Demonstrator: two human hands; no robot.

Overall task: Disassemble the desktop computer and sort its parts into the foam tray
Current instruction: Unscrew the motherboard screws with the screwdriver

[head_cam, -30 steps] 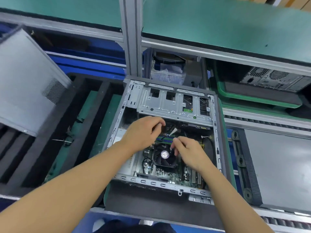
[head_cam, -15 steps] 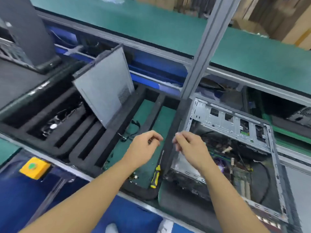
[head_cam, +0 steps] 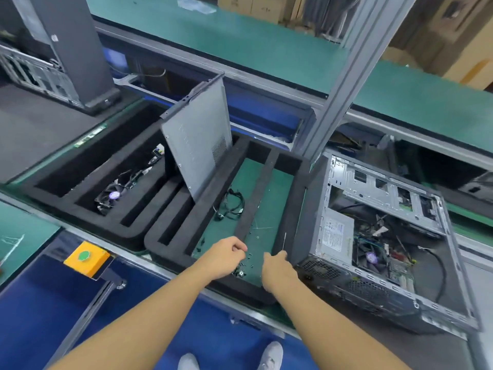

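Sorting of small fasteners appeared to be the step in hand. Both hands were held over the foam tray [head_cam: 298, 198], above the compartment nearest the desktop computer [head_cam: 373, 292], where loose screws [head_cam: 250, 256] lay on the green floor. The left hand [head_cam: 226, 256] was seen with fingers curled in; whether a screw was pinched could not be told. The right hand [head_cam: 277, 267] was closed round what was judged a screwdriver [head_cam: 284, 241], only its thin shaft showing. The computer stood open just beside the tray, its fan [head_cam: 371, 257] not yet removed. Next, the tool would need carrying to the remaining screws inside.
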